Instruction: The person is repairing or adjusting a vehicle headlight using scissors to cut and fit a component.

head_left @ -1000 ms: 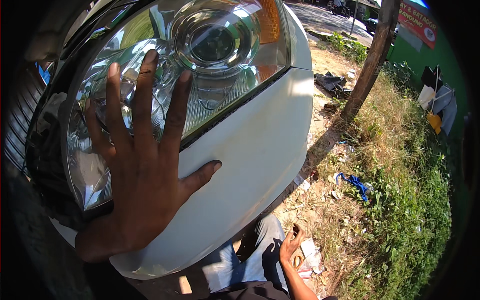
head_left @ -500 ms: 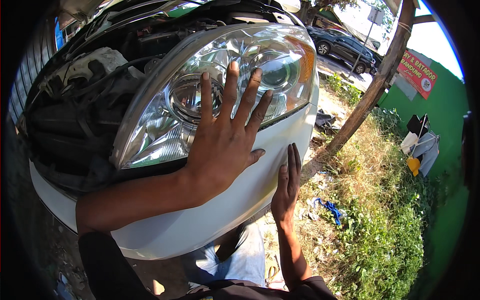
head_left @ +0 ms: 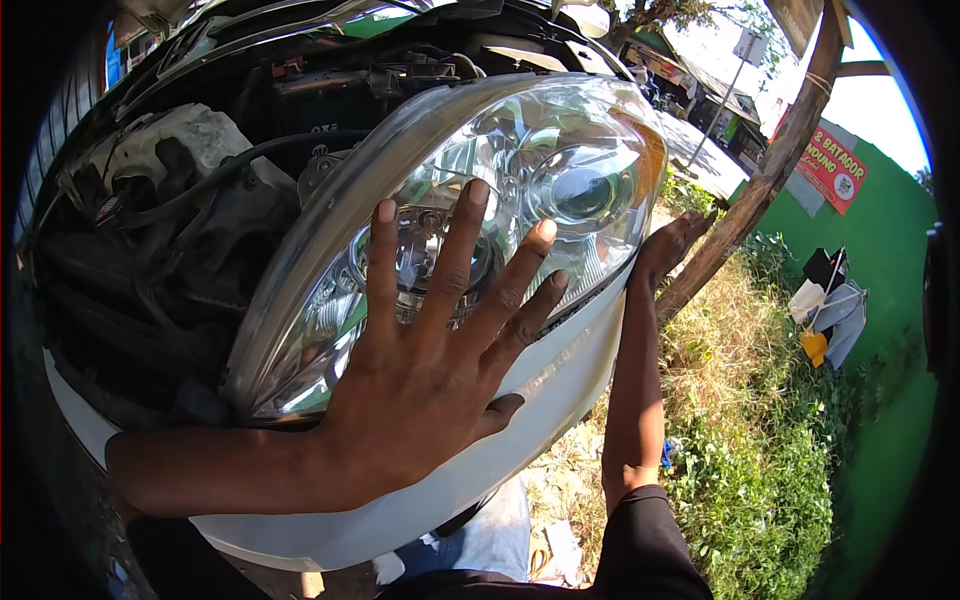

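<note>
A clear car headlight [head_left: 590, 190] with round lamps and an amber outer corner sits at the front of a car, above the white bumper [head_left: 535, 405]. My left hand [head_left: 415, 380] is open over the lower half of the lens, fingers spread, its palm side toward the headlight. Whether it presses on the lens cannot be told. At the outer end of the headlight, my right hand [head_left: 672, 245] reaches up beside the amber corner, with fingers stretched out and partly foreshortened. Nothing shows in either hand.
Left of the headlight lies the uncovered engine bay [head_left: 200, 230] with hoses and dark plastic parts. A leaning wooden post [head_left: 760, 185] rises close to my right hand. Dry grass and weeds [head_left: 740, 430] run along a green wall [head_left: 885, 250], where cloths [head_left: 835, 310] hang.
My right hand has moved up and outward from beside the bumper to the headlight's outer end. My left hand stays spread over the lens, lower in view. The view has shifted.
</note>
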Demonstrator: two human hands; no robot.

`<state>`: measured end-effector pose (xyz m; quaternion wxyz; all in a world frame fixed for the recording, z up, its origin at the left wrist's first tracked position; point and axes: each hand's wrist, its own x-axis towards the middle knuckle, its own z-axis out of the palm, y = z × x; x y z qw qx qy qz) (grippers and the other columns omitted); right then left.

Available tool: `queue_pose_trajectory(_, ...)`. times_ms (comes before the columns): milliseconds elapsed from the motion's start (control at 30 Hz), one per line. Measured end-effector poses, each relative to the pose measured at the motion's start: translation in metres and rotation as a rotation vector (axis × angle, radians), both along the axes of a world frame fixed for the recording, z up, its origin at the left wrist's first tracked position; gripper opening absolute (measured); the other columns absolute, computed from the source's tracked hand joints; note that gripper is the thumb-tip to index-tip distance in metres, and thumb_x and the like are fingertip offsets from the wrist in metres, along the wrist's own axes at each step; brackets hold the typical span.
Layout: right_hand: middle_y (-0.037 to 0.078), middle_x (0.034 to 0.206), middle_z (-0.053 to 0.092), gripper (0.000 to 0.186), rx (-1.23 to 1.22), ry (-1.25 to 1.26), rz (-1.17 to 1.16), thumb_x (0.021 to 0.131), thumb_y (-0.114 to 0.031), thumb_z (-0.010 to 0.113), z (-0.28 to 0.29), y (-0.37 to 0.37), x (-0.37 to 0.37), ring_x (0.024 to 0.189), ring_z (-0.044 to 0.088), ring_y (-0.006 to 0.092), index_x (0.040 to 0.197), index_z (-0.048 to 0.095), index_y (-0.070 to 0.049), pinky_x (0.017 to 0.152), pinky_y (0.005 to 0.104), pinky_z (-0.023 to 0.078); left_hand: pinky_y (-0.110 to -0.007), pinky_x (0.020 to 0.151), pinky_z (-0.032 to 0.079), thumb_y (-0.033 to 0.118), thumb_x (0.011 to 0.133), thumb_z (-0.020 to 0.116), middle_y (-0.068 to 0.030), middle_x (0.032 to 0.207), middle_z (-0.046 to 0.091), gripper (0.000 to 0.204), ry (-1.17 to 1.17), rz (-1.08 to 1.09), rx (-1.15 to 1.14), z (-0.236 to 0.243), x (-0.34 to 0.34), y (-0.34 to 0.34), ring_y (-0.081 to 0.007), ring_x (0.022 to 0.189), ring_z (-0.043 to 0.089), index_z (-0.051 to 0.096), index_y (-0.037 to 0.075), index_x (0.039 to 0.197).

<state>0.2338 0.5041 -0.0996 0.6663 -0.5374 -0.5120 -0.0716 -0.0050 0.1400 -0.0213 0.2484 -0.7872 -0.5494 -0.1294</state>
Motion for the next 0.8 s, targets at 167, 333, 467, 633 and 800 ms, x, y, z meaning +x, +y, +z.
queue_pose_trajectory(167, 0.034, 0.154, 0.035, 0.059, 0.018, -0.056, -0.035, 0.113, -0.033, 0.027, -0.005, 0.016, 0.026, 0.140, 0.040, 0.0448, 0.151, 0.034, 0.011, 0.118, 0.0542, 0.032, -0.085, 0.114, 0.012, 0.061, 0.078, 0.072, -0.0107, 0.167, 0.030, 0.089, 0.079, -0.077, 0.084, -0.005, 0.012, 0.019, -0.0492, 0.154, 0.018, 0.049, 0.021, 0.154)
queue_pose_trajectory(333, 0.033, 0.144, 0.038, 0.064, -0.085, 0.132, -0.059, 0.112, -0.049, 0.030, 0.001, 0.004, 0.022, 0.130, 0.050, 0.0493, 0.158, 0.031, -0.004, 0.110, 0.0553, 0.039, -0.065, 0.127, 0.017, 0.037, 0.094, 0.058, -0.0010, 0.149, 0.058, 0.047, 0.331, -0.511, -0.063, -0.030, 0.010, 0.027, -0.0235, 0.152, 0.036, 0.067, 0.012, 0.132)
queue_pose_trajectory(467, 0.032, 0.142, 0.039, 0.066, -0.145, 0.227, 0.004, 0.111, -0.049, 0.030, 0.015, -0.026, 0.012, 0.130, 0.048, 0.0485, 0.157, 0.033, -0.002, 0.110, 0.0547, 0.038, -0.045, 0.130, 0.025, 0.028, 0.091, 0.059, -0.0076, 0.138, 0.065, 0.044, 0.315, -0.594, -0.212, -0.040, 0.012, 0.018, -0.0201, 0.141, 0.050, 0.070, 0.001, 0.123)
queue_pose_trajectory(633, 0.028, 0.145, 0.041, 0.072, 0.205, 0.054, 0.130, 0.110, -0.055, 0.029, 0.027, -0.048, 0.030, 0.138, 0.041, 0.0405, 0.151, 0.040, 0.005, 0.117, 0.0495, 0.031, -0.041, 0.129, 0.028, 0.020, 0.088, 0.058, -0.0135, 0.132, 0.069, 0.039, 0.306, -0.505, -0.118, -0.038, 0.003, 0.004, -0.0203, 0.132, 0.057, 0.073, -0.001, 0.117)
queue_pose_trajectory(800, 0.022, 0.145, 0.048, 0.071, 0.401, 0.298, 0.460, 0.108, -0.060, 0.030, 0.041, -0.086, -0.010, 0.138, 0.044, 0.0341, 0.150, 0.039, -0.004, 0.119, 0.0564, 0.028, -0.040, 0.127, 0.029, 0.018, 0.087, 0.058, -0.0141, 0.129, 0.070, 0.036, 0.311, -0.525, -0.173, -0.029, 0.016, 0.003, -0.0209, 0.131, 0.058, 0.075, -0.003, 0.111)
